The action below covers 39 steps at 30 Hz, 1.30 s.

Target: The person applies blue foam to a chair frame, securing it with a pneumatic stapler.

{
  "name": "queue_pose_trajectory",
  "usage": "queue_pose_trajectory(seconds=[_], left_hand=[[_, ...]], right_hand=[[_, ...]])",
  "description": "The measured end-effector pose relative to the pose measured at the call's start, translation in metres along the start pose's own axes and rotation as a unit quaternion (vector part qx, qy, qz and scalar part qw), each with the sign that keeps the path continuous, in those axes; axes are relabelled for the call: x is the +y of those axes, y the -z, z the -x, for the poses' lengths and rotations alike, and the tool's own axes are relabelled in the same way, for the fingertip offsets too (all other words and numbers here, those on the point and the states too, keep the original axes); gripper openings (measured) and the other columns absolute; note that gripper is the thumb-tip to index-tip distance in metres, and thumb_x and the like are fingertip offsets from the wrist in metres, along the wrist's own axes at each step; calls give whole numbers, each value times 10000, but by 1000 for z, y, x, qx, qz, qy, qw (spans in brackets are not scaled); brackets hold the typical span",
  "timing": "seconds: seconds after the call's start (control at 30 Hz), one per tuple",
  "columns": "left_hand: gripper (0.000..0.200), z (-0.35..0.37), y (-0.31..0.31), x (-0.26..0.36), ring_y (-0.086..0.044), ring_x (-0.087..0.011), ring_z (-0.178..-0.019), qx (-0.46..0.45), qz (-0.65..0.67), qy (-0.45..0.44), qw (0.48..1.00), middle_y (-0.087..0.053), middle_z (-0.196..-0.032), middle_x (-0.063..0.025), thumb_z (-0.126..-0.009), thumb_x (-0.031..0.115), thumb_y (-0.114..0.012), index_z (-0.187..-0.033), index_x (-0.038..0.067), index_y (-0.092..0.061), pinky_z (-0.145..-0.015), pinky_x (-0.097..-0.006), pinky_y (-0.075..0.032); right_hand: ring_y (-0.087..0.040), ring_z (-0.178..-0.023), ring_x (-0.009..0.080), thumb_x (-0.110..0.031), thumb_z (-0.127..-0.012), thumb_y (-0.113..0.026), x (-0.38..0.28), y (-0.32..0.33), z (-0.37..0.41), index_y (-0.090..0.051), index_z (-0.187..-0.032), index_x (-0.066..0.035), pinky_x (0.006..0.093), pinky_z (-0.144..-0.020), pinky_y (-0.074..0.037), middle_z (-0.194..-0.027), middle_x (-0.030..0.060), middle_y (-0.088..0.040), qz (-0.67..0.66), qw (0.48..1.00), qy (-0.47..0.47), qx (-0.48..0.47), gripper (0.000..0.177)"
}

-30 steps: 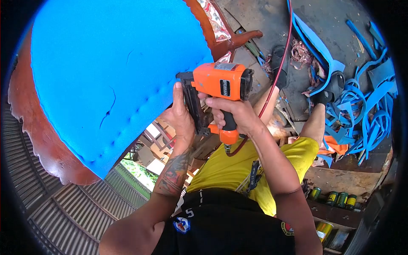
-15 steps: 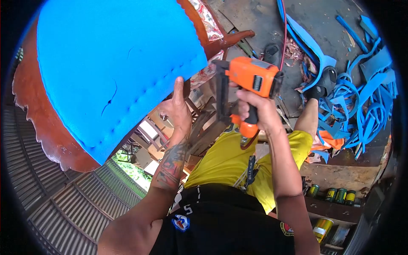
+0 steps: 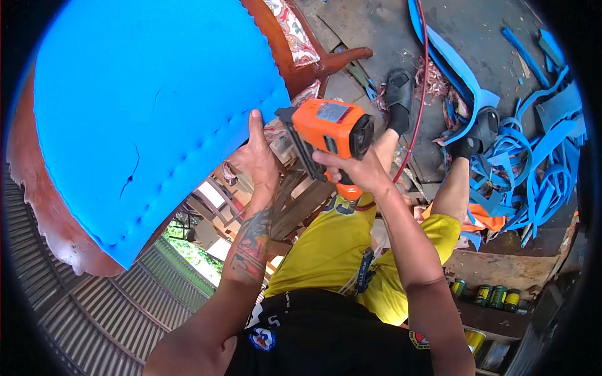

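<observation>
Lettering on strap: the dark strap (image 3: 364,276) lying over the yellow shorts (image 3: 326,247) reads "GILLE"; the rest is too small to read.
Labels on orange staple gun: the tool (image 3: 320,125) carries two visible labels, one pale on top and one black on the side; neither can be read.
Marks on black shirt: the garment (image 3: 338,335) shows a white "S", one blue-and-white emblem and one round red-and-yellow patch, its words unreadable.
Right hand: this hand (image 3: 357,170) has its fingers closed round the gun's handle; the nose sits just beside the corner of the foam, contact unclear.
Left hand: this hand (image 3: 257,156) has its thumb raised against the foam's lower right edge; how far the other fingers close cannot be told.
Blue foam: one panel (image 3: 157,106) against one reddish-brown carved frame (image 3: 69,232), with two cracks and a row of dimples along its lower right edge.
Red hose: one (image 3: 421,94), running down past the feet.
Dark sandals: two (image 3: 399,91), one on each foot, on the floor (image 3: 382,25).
Blue strips: a tangled heap (image 3: 539,163) by the floor's right edge, too many to count.
Cans: four small green-and-yellow ones (image 3: 498,297) in a row, one larger yellow one (image 3: 475,340) below.
</observation>
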State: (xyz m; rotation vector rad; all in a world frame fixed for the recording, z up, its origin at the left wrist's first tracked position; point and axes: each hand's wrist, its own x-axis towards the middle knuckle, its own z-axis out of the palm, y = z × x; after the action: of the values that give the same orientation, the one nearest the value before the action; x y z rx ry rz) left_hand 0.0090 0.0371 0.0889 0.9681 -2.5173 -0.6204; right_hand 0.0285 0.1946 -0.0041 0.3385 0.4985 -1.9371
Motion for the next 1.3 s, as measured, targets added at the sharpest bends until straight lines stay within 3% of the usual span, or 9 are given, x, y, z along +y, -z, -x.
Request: queue_pose_trajectory(seconds=[0.1, 0.2, 0.3, 0.6, 0.73, 0.9, 1.03, 1.2, 1.3], left_hand=[[674, 4, 0, -2, -540, -301, -1227, 9, 81, 10, 997, -513, -1409, -229, -884, 172, -804, -1390, -74, -432, -1086, -450, -411], [615, -1, 12, -19, -576, -286, -1175, -26, 85, 10, 996, -561, -1355, -207, -894, 169, -794, -1362, -61, -468, -1057, -441, -436], [681, -2, 16, -7, -525, -245, -1266, -84, 72, 37, 993, -472, -1415, -165, -924, 177, -770, -1410, 51, -310, -1095, -412, -435], [658, 4, 11, 4, -523, -248, -1270, -83, 145, 85, 982, -475, -1416, -164, -954, 211, -743, -1412, 36, -302, -1127, -423, -392], [652, 5, 9, 11, -522, -249, -1268, -92, 147, 99, 980, -476, -1417, -169, -953, 214, -745, -1409, 25, -319, -1131, -422, -384], [614, 3, 11, 0, -538, -249, -1240, -80, 85, 33, 993, -501, -1399, -180, -950, 190, -747, -1390, -7, -366, -1102, -409, -406], [609, 2, 12, 2, -555, -250, -1215, -91, 115, 77, 986, -516, -1385, -182, -946, 176, -752, -1386, -10, -375, -1076, -404, -429], [568, 0, 9, -11, -585, -246, -1164, -40, 66, -9, 997, -567, -1321, -178, -941, 193, -759, -1352, -16, -427, -1040, -399, -460], [562, 4, 7, 10, -592, -252, -1153, -61, 96, 75, 991, -580, -1299, -184, -931, 201, -769, -1336, -22, -449, -1028, -403, -468]], right_hand=[[-554, -541, 86, -228, -891, -793, -6, -11, -5, -652, -1030, -37, 277, -502, -446, -653, -6, -587, -30, 999, 3, -15, 275], [-533, -528, 91, -201, -895, -772, -5, -19, -13, -646, -1060, -47, 275, -495, -442, -668, -8, -574, -101, 994, 5, -33, 259], [-515, -519, 91, -165, -888, -766, -8, -26, -20, -641, -1080, -55, 276, -491, -439, -663, -14, -554, -147, 988, 16, -53, 254], [-524, -517, 86, -132, -896, -748, -6, -30, -20, -635, -1078, -67, 271, -488, -449, -657, -14, -550, -186, 981, -4, -59, 224], [-526, -519, 86, -131, -900, -747, -4, -31, -20, -638, -1078, -64, 266, -486, -447, -655, -17, -549, -192, 979, -17, -65, 220], [-525, -517, 83, -134, -898, -749, -5, -31, -26, -643, -1071, -63, 265, -482, -443, -650, -18, -548, -192, 979, -11, -65, 215], [-525, -504, 85, -140, -899, -746, -9, -30, -27, -647, -1038, -60, 263, -475, -433, -642, -13, -549, -194, 978, -29, -73, 189], [-505, -505, 87, -156, -913, -728, -8, -28, -31, -659, -1059, -45, 256, -486, -427, -640, -11, -536, -196, 977, -37, -80, 196], [-490, -527, 81, -167, -926, -714, -10, -28, -30, -671, -1108, -41, 254, -504, -434, -645, -15, -520, -191, 977, -40, -82, 226]])
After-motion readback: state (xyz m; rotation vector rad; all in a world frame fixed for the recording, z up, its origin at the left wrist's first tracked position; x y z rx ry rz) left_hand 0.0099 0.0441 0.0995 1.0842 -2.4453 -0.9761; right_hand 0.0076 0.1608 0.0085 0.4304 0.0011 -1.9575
